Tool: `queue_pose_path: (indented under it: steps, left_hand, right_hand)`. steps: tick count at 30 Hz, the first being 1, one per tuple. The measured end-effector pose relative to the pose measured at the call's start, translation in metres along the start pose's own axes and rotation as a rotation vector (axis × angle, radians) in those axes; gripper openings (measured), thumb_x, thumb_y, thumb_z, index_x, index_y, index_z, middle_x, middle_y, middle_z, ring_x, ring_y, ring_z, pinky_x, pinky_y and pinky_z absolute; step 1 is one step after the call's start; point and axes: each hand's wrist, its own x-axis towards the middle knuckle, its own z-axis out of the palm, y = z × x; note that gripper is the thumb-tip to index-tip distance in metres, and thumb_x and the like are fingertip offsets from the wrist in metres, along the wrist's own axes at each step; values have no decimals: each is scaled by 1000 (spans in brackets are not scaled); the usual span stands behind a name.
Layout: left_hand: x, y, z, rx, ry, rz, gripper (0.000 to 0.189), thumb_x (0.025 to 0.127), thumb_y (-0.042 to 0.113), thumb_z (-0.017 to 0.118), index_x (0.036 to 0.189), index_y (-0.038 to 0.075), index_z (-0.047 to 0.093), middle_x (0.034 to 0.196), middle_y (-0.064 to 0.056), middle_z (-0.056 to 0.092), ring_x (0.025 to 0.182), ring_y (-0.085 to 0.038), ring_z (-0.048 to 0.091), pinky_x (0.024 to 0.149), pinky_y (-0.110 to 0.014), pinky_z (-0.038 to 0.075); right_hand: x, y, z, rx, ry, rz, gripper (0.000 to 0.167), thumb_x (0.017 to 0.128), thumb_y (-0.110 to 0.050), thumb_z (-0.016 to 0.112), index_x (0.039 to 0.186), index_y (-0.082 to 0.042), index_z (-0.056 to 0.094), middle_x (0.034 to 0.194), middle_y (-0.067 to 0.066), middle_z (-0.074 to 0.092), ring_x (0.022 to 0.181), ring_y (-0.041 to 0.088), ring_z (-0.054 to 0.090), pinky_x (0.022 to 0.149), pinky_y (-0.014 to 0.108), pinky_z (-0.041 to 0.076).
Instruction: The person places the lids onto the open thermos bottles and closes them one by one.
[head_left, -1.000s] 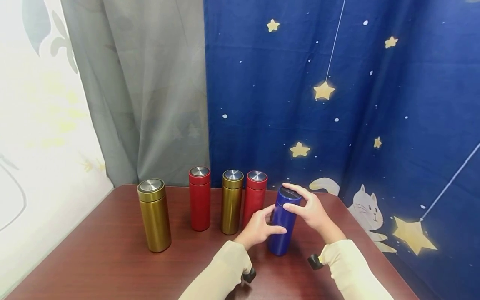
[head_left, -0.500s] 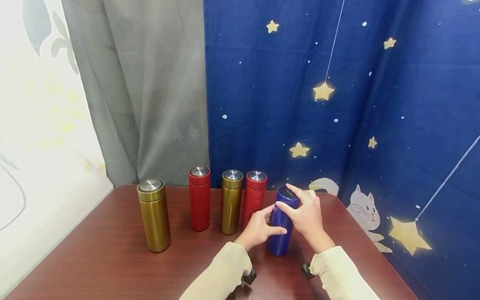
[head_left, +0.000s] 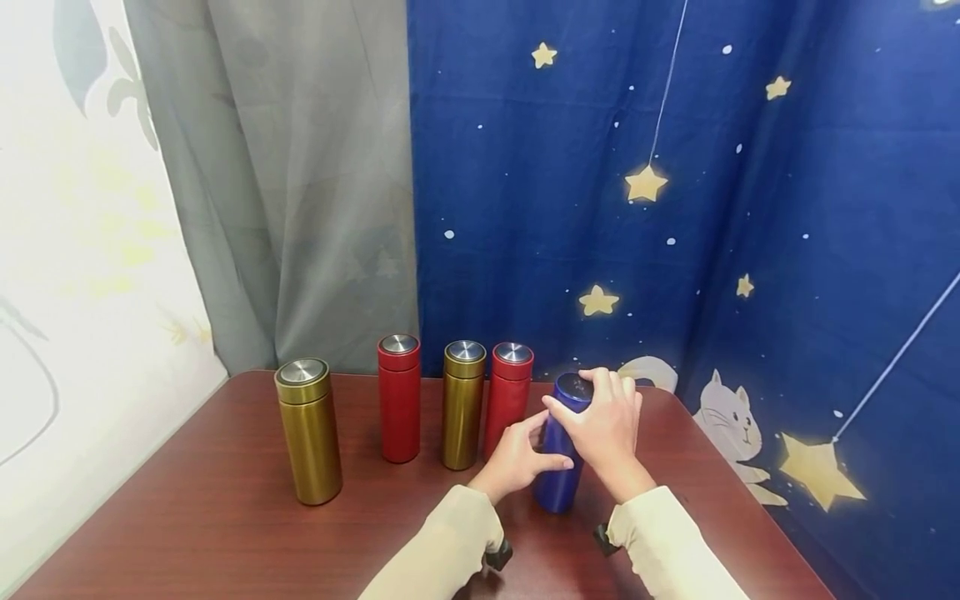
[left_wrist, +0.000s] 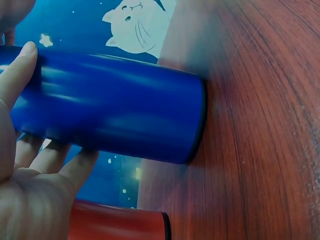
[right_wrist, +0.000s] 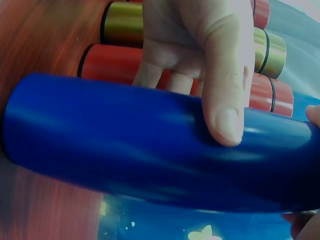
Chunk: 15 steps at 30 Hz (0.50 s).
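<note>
A blue thermos bottle [head_left: 557,483] with a dark, glossy lid top stands upright on the right part of the table. My left hand [head_left: 517,457] grips its body from the left; the thumb [left_wrist: 20,70] lies across the near side and the fingers reach round the other side. At the top, my right hand [head_left: 606,421] holds the lid [head_left: 567,385], thumb on the left and fingers over the right side. In the right wrist view, only a bit of the right hand shows at the right edge. Just left stands a red thermos [head_left: 507,408], partly hidden by my left hand.
A gold thermos [head_left: 462,417], another red thermos [head_left: 400,408] and a larger-looking gold thermos [head_left: 311,442] stand upright farther left on the brown table [head_left: 225,517]. Behind hang a grey curtain [head_left: 337,183] and a blue star-patterned curtain [head_left: 525,167].
My right hand has turned clockwise around the lid, its thumb going left and its wrist swinging left and nearer. The left hand and the bottle have hardly moved.
</note>
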Motion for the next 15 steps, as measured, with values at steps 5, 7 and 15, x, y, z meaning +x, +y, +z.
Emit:
queue_pose_path:
  steps: [5,7,15]
  left_hand:
    - [2,-1,-1,-33,-18,4,76,78,23,83,143,10,48,121,-4,67,106,-14,65,86,-25,52]
    - [3,-1,-2,-44,-32,5,75,78,22,84,143,11,48,120,-4,67,105,-13,66,86,-25,53]
    - [4,-2,-4,-60,-65,15,71,79,20,83,141,12,50,117,-2,68,101,-11,66,85,-26,53]
  right_hand:
    - [5,9,-11,255,-230,34,59,76,-35,82,124,-10,58,112,13,60,100,28,50,82,43,48]
    - [8,17,-16,425,-347,48,55,80,-24,80,129,-13,57,119,12,58,104,28,54,82,42,52]
    - [19,39,-22,762,-602,7,59,85,-5,72,140,-10,51,133,14,55,109,27,61,89,38,53]
